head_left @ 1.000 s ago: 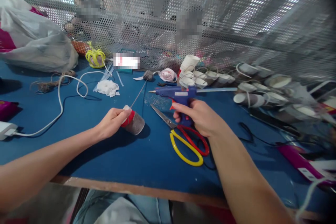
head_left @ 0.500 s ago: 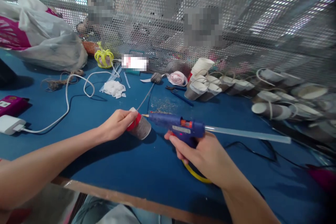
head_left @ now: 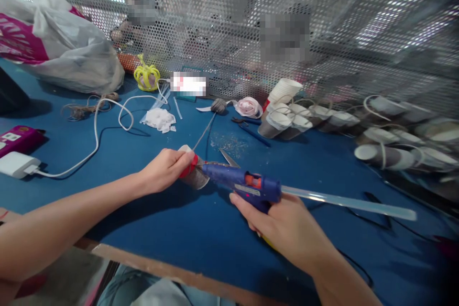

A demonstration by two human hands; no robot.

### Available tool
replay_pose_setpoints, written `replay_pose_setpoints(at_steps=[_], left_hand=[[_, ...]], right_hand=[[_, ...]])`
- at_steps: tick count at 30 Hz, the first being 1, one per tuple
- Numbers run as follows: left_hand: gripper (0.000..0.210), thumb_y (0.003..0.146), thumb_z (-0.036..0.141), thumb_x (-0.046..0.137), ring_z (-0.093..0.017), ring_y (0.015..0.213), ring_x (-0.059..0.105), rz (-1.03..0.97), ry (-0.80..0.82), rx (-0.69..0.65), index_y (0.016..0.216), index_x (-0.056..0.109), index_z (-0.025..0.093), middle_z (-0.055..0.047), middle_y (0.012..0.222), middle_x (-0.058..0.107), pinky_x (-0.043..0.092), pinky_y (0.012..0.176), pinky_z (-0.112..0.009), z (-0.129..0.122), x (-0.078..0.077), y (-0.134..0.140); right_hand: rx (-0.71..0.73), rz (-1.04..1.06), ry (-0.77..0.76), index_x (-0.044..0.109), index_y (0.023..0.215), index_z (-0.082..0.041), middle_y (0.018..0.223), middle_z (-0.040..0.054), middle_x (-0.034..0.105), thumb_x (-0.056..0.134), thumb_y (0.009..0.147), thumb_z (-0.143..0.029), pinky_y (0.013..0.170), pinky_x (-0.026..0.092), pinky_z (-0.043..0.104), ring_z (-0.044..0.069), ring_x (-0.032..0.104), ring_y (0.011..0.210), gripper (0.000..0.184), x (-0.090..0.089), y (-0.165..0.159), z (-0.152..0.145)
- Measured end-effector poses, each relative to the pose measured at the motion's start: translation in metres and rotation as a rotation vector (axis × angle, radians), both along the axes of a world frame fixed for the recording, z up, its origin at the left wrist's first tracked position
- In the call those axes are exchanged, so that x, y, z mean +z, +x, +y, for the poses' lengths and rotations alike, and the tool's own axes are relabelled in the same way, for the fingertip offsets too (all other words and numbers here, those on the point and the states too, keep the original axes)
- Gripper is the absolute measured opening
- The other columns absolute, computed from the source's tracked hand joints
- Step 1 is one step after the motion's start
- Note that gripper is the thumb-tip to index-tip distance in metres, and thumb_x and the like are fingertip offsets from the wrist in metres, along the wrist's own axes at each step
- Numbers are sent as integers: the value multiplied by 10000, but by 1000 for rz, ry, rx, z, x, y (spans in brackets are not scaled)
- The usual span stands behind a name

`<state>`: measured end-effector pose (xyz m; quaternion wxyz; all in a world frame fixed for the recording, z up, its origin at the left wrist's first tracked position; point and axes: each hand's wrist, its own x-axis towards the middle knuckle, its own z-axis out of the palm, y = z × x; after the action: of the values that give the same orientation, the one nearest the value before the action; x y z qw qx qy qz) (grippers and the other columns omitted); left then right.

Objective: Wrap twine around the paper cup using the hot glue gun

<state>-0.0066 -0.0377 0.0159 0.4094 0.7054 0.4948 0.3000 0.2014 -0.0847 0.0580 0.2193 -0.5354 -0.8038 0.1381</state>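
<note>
My left hand (head_left: 168, 168) is closed around a small paper cup (head_left: 198, 179), tilted on its side, with a red band and grey cord around it. From the cup a taut strand of grey cord (head_left: 204, 131) runs back to a small grey ball of cord (head_left: 218, 105). My right hand (head_left: 278, 222) grips a blue glue gun (head_left: 247, 184); a long clear glue stick (head_left: 351, 202) sticks out of its rear. The nozzle is at the cup's side; whether it touches I cannot tell. Scissors (head_left: 229, 158) lie partly hidden behind the gun.
Grey-wrapped cups with handles (head_left: 283, 122) stand along the right back. A pink ribbon roll (head_left: 248, 107), blue-handled pliers (head_left: 253, 133) and white scraps (head_left: 159, 119) lie mid-table. White cable (head_left: 96, 129) and a plastic bag (head_left: 79, 57) are on the left. A perforated metal screen (head_left: 222, 19) rises behind.
The glue gun's nozzle has come left and slightly down against the cup's side. The scissors' blade now shows behind the gun. My left hand keeps its hold; the view has shifted slightly.
</note>
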Motion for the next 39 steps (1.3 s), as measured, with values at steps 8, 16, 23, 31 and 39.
replay_pose_setpoints(at_steps=[8,16,23,31,39], left_hand=[[489,815,442,256,-80,488,293,-9,-9,12,621,546,100,27,513,373,292,474,-195,0,-2,-1],[496,806,461,268,-87,505,311,-30,8,54,554,515,112,19,513,380,294,470,-193,0,-1,1],[506,811,466,254,-87,509,288,-22,-12,62,586,531,108,22,519,359,297,482,-195,0,-1,0],[470,806,454,260,-83,502,250,-18,0,84,530,452,126,28,510,306,252,448,-196,0,-1,0],[460,797,448,269,-85,507,273,-32,-6,91,527,456,125,27,503,326,269,450,-189,-1,1,1]], right_hand=[[34,-42,49,583,732,-228,651,15,643,470,753,-278,563,481,257,181,612,636,126,-4,-2,-1],[44,-40,-55,536,774,-246,717,-2,639,477,771,-296,525,467,236,158,599,626,77,-6,-1,-6],[46,-43,25,532,826,-261,722,-6,635,507,755,-285,529,461,226,160,599,645,79,-11,0,-5],[54,-37,-14,525,780,-249,692,-3,624,493,766,-287,532,456,236,157,590,613,52,-9,-3,-5],[68,-42,-42,518,768,-244,676,-10,614,478,773,-295,534,448,232,148,578,602,64,-8,-3,-6]])
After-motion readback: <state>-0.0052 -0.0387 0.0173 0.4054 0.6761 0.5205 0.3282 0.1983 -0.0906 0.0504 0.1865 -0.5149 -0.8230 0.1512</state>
